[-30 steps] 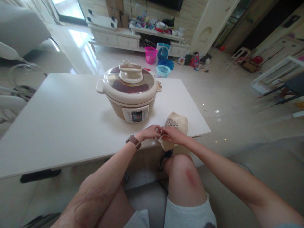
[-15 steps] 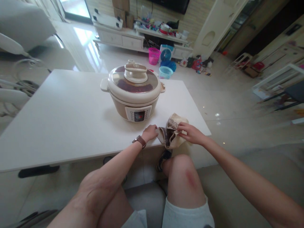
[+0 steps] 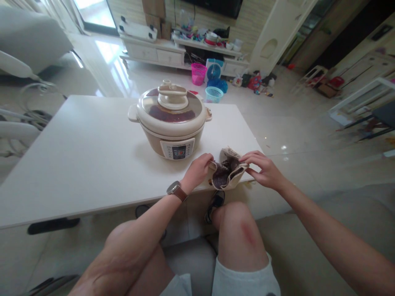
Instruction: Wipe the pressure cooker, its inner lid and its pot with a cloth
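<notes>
A small beige cloth bag [image 3: 227, 174] lies on the front right corner of the white table [image 3: 92, 156], its mouth pulled open and dark contents showing inside. My left hand [image 3: 197, 170], with a watch on the wrist, pinches the left edge of the bag's mouth. My right hand [image 3: 265, 170] grips the right edge with its fingertips. Just behind the bag stands a beige electric pressure cooker [image 3: 171, 119] with its lid on and its control panel facing me.
My bare knees [image 3: 237, 230] are under the table's front edge. On the glossy floor beyond the table stand a pink basket [image 3: 197, 73] and a blue basket [image 3: 212, 93], before a low white TV cabinet [image 3: 160, 53]. A chair [image 3: 367, 119] is at the right.
The bag's mouth was shut between both hands, then pulled apart. My right hand moved right and my left hand slightly up, so the dark contents now show.
</notes>
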`<act>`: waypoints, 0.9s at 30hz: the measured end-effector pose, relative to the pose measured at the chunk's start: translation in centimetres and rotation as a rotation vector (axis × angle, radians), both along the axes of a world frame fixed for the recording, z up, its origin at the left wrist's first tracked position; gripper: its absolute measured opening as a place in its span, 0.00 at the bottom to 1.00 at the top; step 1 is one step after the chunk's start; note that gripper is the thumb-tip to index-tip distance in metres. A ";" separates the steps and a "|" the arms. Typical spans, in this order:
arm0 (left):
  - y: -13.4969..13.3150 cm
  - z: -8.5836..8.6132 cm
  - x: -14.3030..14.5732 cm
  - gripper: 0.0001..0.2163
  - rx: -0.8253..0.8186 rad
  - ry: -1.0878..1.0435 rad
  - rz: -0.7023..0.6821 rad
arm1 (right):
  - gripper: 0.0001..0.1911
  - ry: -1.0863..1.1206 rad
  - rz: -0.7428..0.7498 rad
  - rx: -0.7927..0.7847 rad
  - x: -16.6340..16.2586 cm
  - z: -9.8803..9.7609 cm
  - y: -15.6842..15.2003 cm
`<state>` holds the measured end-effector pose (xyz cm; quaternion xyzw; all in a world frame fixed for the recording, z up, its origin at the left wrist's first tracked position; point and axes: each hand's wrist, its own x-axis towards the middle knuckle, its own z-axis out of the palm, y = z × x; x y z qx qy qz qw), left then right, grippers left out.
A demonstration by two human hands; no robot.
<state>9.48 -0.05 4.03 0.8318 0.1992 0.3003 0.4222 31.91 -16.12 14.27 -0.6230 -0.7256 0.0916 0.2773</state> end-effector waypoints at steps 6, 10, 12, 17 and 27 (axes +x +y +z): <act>-0.5 2.8 -0.4 0.06 -0.297 -0.278 0.072 | 0.02 0.075 -0.058 0.085 -1.5 1.7 -1.2; -0.3 3.8 -0.5 0.03 -0.451 -0.358 0.048 | 0.02 0.124 -0.031 0.081 -2.7 1.8 -1.2; -0.4 4.2 -0.7 0.08 -0.465 -0.390 0.006 | 0.02 0.161 -0.003 0.095 -3.5 1.9 -1.0; -0.4 5.6 -1.7 0.21 -0.668 -0.445 -0.095 | 0.01 0.227 0.011 0.075 -5.7 2.2 0.1; 0.4 6.6 -3.5 0.18 -0.718 -0.354 -0.202 | 0.07 0.265 -0.013 -0.106 -9.5 1.4 4.0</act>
